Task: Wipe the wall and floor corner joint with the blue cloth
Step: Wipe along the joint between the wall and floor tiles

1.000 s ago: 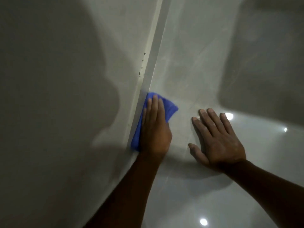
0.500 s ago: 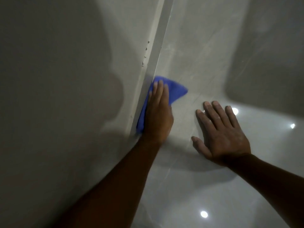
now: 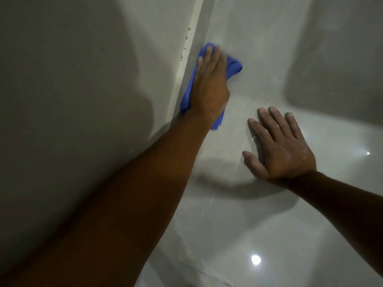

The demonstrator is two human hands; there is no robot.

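Note:
A blue cloth [image 3: 233,66] lies bunched against the pale skirting strip [image 3: 195,32] where the grey wall [image 3: 93,69] meets the glossy floor [image 3: 259,214]. My left hand [image 3: 209,85] presses flat on the cloth, fingers pointing up along the joint, and covers most of it. Blue edges show left of the hand, at its right and below the wrist. My right hand [image 3: 279,148] rests palm down on the floor tile to the right, fingers spread, holding nothing.
Small dark specks [image 3: 185,44] dot the wall just above the skirting, ahead of the cloth. A dark shadow covers the floor at the upper right [image 3: 342,59]. Light spots reflect off the tiles [image 3: 256,259].
My left hand has slid the cloth further up along the joint, away from me. The right hand stays planted on the floor.

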